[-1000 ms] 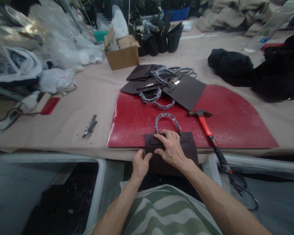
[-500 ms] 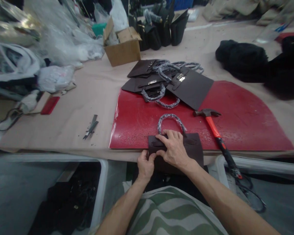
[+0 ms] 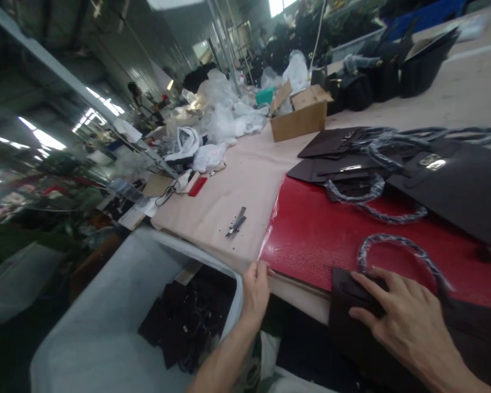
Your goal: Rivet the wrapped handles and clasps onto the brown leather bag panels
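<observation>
A dark brown handbag panel lies at the front edge of a red board, partly overhanging it. Its plastic-wrapped handle arches up onto the board. My right hand rests on top of the panel with fingers stretched out and apart. Away from the panel, my left hand is at the board's front left corner, fingers curled together; whatever they hold, if anything, is hidden. Behind are more dark bag panels with wrapped handles, overlapping in a pile.
Left below the table edge stands a large grey bin with dark pieces inside. Small dark strips lie on the cloth-covered table. Further back are a cardboard box, clear plastic wrapping and black bags.
My view has swung left, bringing in the bin and workshop; the hammer has mostly left the picture. My left hand has let go of the panel and moved left. My right hand stays on it.
</observation>
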`<act>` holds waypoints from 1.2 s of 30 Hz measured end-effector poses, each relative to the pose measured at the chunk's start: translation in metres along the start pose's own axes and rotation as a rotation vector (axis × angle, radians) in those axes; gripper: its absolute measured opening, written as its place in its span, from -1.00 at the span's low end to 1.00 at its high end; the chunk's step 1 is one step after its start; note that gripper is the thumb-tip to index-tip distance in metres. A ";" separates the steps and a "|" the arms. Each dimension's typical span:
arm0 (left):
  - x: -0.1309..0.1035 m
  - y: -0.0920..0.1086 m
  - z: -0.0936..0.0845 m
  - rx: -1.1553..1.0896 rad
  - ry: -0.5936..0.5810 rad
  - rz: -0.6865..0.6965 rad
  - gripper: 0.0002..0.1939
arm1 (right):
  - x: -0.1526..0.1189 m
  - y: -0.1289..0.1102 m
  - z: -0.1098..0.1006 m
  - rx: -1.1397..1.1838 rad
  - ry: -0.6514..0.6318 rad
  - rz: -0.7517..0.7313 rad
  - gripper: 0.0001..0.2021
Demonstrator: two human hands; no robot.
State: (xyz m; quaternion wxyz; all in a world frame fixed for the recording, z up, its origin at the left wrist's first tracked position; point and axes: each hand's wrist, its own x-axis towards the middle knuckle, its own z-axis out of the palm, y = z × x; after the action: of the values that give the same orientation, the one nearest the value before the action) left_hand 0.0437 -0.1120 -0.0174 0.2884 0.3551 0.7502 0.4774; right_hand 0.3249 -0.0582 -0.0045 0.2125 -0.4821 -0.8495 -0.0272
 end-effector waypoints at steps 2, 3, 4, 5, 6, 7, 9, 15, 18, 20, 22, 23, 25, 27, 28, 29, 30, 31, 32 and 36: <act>0.034 0.008 -0.019 0.111 0.067 0.087 -0.61 | 0.003 -0.006 -0.006 -0.077 -0.007 -0.027 -0.58; 0.050 0.013 -0.025 0.171 0.089 0.121 -0.64 | 0.004 -0.009 -0.008 -0.113 -0.015 -0.034 -0.57; 0.065 0.018 -0.030 0.238 0.101 0.149 -0.67 | 0.005 -0.011 -0.010 -0.141 -0.022 -0.037 -0.57; 0.079 0.024 -0.033 0.328 0.106 0.168 -0.70 | 0.006 -0.012 -0.011 -0.160 -0.028 -0.036 -0.57; 0.091 0.028 -0.034 0.430 0.106 0.180 -0.71 | 0.006 -0.012 -0.011 -0.168 -0.032 -0.034 -0.57; 0.101 0.033 -0.033 0.534 0.101 0.186 -0.72 | 0.006 -0.012 -0.010 -0.167 -0.034 -0.032 -0.57; 0.118 0.039 -0.028 0.698 0.086 0.188 -0.73 | 0.005 -0.008 -0.008 -0.150 -0.035 -0.029 -0.56; 0.145 0.045 -0.010 0.861 0.047 0.207 -0.78 | 0.002 -0.002 -0.004 -0.127 -0.035 0.001 -0.53; 0.155 0.049 -0.018 0.926 0.048 0.218 -0.72 | 0.001 -0.003 -0.003 -0.123 -0.028 0.007 -0.50; 0.163 0.051 -0.030 0.974 0.057 0.187 -0.69 | 0.001 -0.003 -0.003 -0.115 -0.028 0.011 -0.48; 0.171 0.052 -0.044 1.023 0.040 0.117 -0.65 | 0.001 -0.004 -0.003 -0.109 -0.028 0.017 -0.47; 0.175 0.052 -0.050 1.045 0.018 0.078 -0.62 | 0.001 -0.004 -0.003 -0.107 -0.028 0.020 -0.46; 0.178 0.051 -0.058 1.082 -0.030 0.020 -0.60 | 0.001 -0.005 -0.004 -0.103 -0.031 0.024 -0.45; 0.177 0.051 -0.060 1.109 -0.060 0.005 -0.62 | 0.001 -0.005 -0.005 -0.096 -0.037 0.027 -0.45; 0.175 0.051 -0.059 1.121 -0.067 0.011 -0.64 | 0.002 -0.005 -0.005 -0.093 -0.039 0.030 -0.45; 0.173 0.050 -0.056 1.130 -0.072 0.023 -0.66 | 0.001 -0.006 -0.005 -0.091 -0.042 0.034 -0.45; 0.171 0.050 -0.053 1.137 -0.077 0.039 -0.67 | 0.001 -0.006 -0.005 -0.088 -0.045 0.038 -0.45; 0.168 0.050 -0.049 1.142 -0.081 0.058 -0.67 | 0.001 -0.005 -0.005 -0.087 -0.047 0.042 -0.45; 0.166 0.050 -0.044 1.146 -0.085 0.075 -0.67 | 0.001 -0.005 -0.005 -0.086 -0.049 0.044 -0.45; 0.163 0.050 -0.029 1.149 -0.087 0.116 -0.67 | 0.000 -0.005 -0.004 -0.080 -0.056 0.053 -0.44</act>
State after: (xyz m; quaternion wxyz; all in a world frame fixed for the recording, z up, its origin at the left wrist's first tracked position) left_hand -0.0606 0.0193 0.0247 0.0533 0.5148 0.8557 -0.0064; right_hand 0.3219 -0.0616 -0.0003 0.1701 -0.5132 -0.8402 -0.0418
